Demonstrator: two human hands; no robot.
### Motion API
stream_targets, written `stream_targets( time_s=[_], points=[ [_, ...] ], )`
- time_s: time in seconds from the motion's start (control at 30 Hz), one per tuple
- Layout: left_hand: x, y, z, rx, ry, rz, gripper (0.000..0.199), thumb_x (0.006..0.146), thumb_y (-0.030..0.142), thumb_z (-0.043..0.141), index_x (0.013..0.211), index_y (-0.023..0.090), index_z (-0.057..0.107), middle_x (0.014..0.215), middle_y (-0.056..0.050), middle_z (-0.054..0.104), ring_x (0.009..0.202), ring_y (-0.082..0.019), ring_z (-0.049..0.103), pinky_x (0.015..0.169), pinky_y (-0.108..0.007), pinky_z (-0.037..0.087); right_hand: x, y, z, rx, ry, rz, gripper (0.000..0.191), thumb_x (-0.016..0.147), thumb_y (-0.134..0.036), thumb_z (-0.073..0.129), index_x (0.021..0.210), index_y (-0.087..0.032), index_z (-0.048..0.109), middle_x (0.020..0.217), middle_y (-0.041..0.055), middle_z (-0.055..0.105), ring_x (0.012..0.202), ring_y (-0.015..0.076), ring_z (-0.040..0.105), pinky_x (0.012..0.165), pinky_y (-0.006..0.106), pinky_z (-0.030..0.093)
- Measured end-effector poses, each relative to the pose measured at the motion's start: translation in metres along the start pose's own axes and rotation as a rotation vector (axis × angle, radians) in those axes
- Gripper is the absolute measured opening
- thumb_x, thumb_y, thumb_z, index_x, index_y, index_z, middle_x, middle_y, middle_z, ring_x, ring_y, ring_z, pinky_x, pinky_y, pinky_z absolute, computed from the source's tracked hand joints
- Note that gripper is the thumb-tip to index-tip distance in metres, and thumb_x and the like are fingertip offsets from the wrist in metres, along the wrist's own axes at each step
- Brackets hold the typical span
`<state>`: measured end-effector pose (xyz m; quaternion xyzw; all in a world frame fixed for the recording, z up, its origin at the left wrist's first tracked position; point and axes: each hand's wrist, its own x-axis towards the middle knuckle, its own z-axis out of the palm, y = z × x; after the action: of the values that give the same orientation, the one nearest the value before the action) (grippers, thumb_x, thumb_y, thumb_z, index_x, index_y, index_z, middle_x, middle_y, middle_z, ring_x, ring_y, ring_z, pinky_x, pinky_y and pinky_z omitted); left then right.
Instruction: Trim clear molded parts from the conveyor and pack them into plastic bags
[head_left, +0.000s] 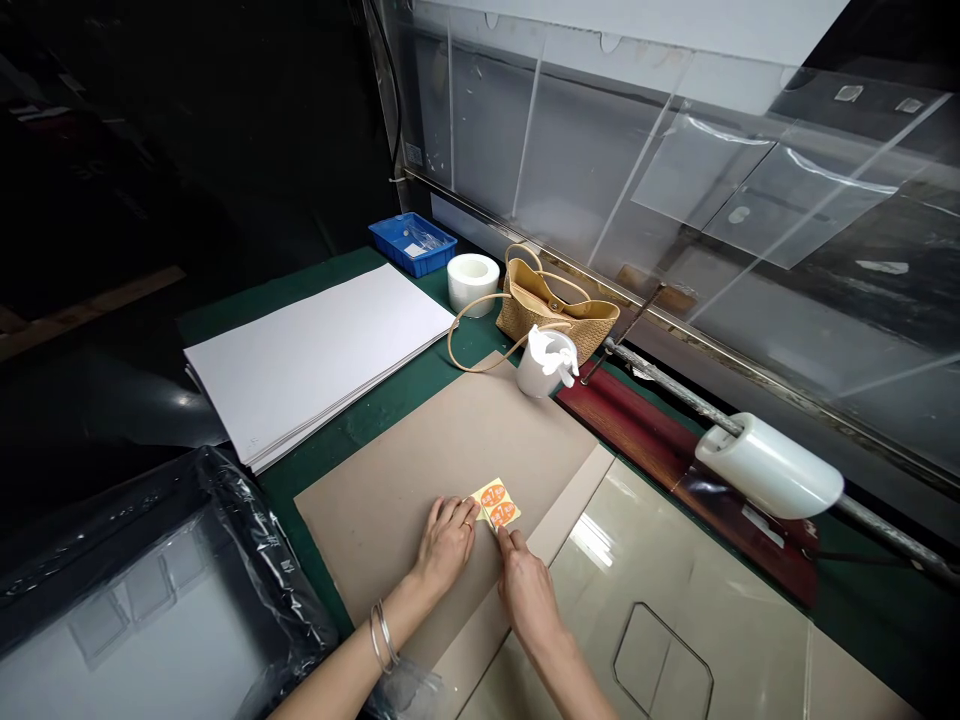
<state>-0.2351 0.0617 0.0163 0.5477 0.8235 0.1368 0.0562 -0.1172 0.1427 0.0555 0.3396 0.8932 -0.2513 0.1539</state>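
A small yellow sheet of orange oval stickers [498, 503] marked with a 7 lies on a brown cardboard sheet [420, 450]. My left hand [448, 540], with a ring and two bangles on that arm, presses its fingertips on the left edge of the stickers. Just below them, my right hand [525, 585] has its fingers pinched together at the lower edge. A thin, dark, narrow thing shows at its fingertips; its kind is too small to tell. The palms face down, so the undersides of both hands are hidden.
White sheets [322, 350] lie stacked at left. Behind are a blue tray [414, 245], a tape roll [472, 285], a tan handbag [555, 305] and a white cup [541, 365]. A film roll [772, 465] sits on a rod at right. Black plastic [247, 530] lines a box at lower left.
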Motion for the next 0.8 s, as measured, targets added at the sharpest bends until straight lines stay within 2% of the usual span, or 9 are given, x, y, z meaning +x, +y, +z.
stream_targets(
  time_s=[0.33, 0.47, 0.53, 0.63, 0.8],
  points=[
    [0.002, -0.004, 0.008, -0.060, 0.022, 0.007, 0.023, 0.086, 0.022, 0.052, 0.108, 0.016, 0.055, 0.110, -0.007, 0.057, 0.101, -0.021, 0.054, 0.090, -0.047, 0.041, -0.022, 0.006, 0.006, 0.135, 0.019, 0.070, 0.063, 0.068, 0.008, 0.029, 0.123, -0.014, 0.050, 0.107, 0.0103, 0.061, 0.074, 0.0183, 0.064, 0.060, 0.022, 0.043],
    [0.005, -0.010, 0.012, -0.135, 0.033, -0.030, 0.022, 0.086, 0.024, 0.052, 0.106, 0.015, 0.055, 0.108, -0.007, 0.056, 0.097, -0.020, 0.055, 0.083, -0.042, 0.046, -0.027, 0.022, 0.001, 0.287, 0.086, 0.047, 0.051, 0.075, -0.001, 0.034, 0.119, -0.018, 0.054, 0.103, 0.0068, 0.063, 0.081, 0.0171, 0.063, 0.067, 0.022, 0.045],
    [0.007, -0.014, 0.015, -0.177, 0.042, -0.065, 0.023, 0.086, 0.026, 0.052, 0.106, 0.015, 0.054, 0.108, -0.007, 0.056, 0.098, -0.020, 0.055, 0.082, -0.041, 0.047, -0.016, 0.032, -0.006, 0.368, 0.144, 0.045, 0.040, 0.080, -0.013, 0.039, 0.116, -0.019, 0.056, 0.101, 0.0055, 0.063, 0.088, 0.0170, 0.061, 0.073, 0.022, 0.045],
    [0.012, -0.020, 0.017, -0.243, 0.028, -0.098, 0.020, 0.086, 0.027, 0.052, 0.101, 0.014, 0.056, 0.105, -0.007, 0.057, 0.095, -0.020, 0.056, 0.080, -0.040, 0.048, 0.017, 0.038, -0.012, 0.430, 0.213, 0.089, 0.028, 0.084, -0.023, 0.044, 0.107, -0.016, 0.058, 0.098, 0.0065, 0.062, 0.090, 0.0173, 0.058, 0.079, 0.027, 0.045],
    [0.019, -0.022, 0.015, -0.355, -0.017, -0.173, 0.019, 0.086, 0.028, 0.052, 0.099, 0.014, 0.057, 0.102, -0.006, 0.058, 0.092, -0.018, 0.057, 0.080, -0.040, 0.048, 0.064, 0.016, -0.001, 0.459, 0.199, 0.177, 0.029, 0.086, -0.033, 0.052, 0.107, -0.014, 0.053, 0.103, 0.0060, 0.057, 0.088, 0.0166, 0.057, 0.079, 0.038, 0.047]
  ],
)
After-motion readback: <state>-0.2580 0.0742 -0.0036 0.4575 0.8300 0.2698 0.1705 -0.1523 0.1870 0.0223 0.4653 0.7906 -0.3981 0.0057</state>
